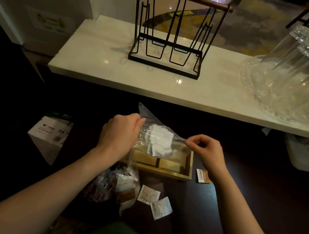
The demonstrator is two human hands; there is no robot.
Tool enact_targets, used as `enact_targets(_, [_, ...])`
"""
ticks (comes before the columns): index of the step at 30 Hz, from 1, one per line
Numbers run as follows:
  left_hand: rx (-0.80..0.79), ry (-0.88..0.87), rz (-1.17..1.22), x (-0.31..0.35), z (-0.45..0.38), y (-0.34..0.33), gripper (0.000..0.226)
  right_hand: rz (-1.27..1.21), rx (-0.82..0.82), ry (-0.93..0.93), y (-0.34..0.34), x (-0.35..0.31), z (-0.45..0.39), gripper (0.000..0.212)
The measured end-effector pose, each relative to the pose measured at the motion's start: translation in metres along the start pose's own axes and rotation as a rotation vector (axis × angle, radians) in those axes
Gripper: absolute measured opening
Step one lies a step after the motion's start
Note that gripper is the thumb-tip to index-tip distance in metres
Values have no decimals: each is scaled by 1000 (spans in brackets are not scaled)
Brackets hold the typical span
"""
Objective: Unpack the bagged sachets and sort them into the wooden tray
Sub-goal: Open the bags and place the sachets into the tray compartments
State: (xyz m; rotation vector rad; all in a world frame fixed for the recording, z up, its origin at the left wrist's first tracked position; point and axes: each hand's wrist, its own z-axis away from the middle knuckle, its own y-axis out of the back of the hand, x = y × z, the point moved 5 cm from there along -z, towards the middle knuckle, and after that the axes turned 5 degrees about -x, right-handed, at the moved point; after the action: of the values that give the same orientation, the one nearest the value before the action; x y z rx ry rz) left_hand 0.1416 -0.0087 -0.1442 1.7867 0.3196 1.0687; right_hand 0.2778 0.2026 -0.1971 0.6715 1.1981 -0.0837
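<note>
Much of the wooden tray [171, 171] is hidden behind the clear bag [158, 135] I hold above it, so I cannot tell what its compartments hold. My left hand [120, 131] and right hand [206, 150] each pinch an edge of that bag, which holds white sachets [160, 143]. Near-left lie more bagged sachets [118, 187], dim and hard to read, with two loose sachets [155, 202] just right of them.

"A4 7" on white paper box [49, 136], other print illegible
</note>
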Motion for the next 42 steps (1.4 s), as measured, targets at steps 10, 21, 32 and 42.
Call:
enact_targets(10, [-12, -81, 224, 28, -2, 3, 42, -104, 1, -52, -1, 30, 2, 4])
enact_targets(21, [-82, -127, 237, 50, -12, 2, 30, -208, 69, -42, 8, 44, 12, 9])
enact_targets(32, [-127, 2, 292, 23, -7, -2, 15, -19, 373, -87, 55, 57, 24, 1])
enact_targets(42, [-623, 188, -177, -64, 37, -73, 41, 383, 704, -397, 109, 101, 54, 19])
